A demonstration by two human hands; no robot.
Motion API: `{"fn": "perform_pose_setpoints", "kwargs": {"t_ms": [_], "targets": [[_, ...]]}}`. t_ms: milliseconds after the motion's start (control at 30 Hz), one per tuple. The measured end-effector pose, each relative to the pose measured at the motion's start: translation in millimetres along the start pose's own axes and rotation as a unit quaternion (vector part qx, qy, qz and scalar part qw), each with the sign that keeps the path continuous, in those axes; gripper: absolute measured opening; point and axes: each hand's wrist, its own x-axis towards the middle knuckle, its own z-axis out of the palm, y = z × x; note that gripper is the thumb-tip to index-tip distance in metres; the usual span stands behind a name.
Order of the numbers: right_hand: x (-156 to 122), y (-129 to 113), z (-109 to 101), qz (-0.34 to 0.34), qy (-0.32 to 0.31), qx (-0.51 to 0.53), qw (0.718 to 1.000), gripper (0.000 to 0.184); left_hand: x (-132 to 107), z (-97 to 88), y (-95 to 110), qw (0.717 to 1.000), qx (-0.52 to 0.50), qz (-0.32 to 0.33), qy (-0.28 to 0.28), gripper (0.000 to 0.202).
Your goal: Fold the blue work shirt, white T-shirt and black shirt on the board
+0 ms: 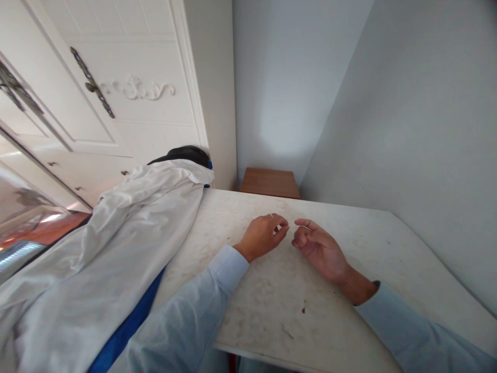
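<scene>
My left hand [264, 234] is above the white tabletop [267, 305], its back turned up and a ring on one finger. Its thumb and fingers curl round so that their tips come together, with a small gap showing inside the curl. Anything between those tips is too small to make out. Facing it, a short way to the right, is my right hand [320, 248], palm partly towards me. One digit reaches out to the left, apart from the other fingers, which are bent inward. No object shows in it. The hands do not touch each other.
White cloth with a blue edge [151, 223] drapes along the left, a black item [190, 154] behind it. A white wardrobe [155, 62] stands beyond. Past the table's far edge is a brown wooden cabinet [269, 181]. A grey wall [419, 114] borders the right.
</scene>
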Motion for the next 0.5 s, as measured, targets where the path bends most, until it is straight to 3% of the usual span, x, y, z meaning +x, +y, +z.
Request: {"fn": "perform_pose_setpoints", "kwargs": {"t_ms": [100, 200, 500], "targets": [[-1.1, -2.9, 0.3, 0.003, -0.015, 0.023, 1.0, 0.027, 0.5, 1.5, -4.1, 0.999, -0.028, -0.015, 0.044, 0.014], [-1.9, -3.8, 0.5, 0.013, -0.026, 0.059, 0.998, 0.028, 1.4, 1.6, -7.7, 0.997, -0.035, 0.011, 0.07, 0.015], [-6.0, -8.1, 3.7, -0.005, -0.056, 0.08, 0.995, 0.021, 2.4, -4.6, -12.5, 0.994, -0.045, 0.008, 0.1, 0.013]]}}
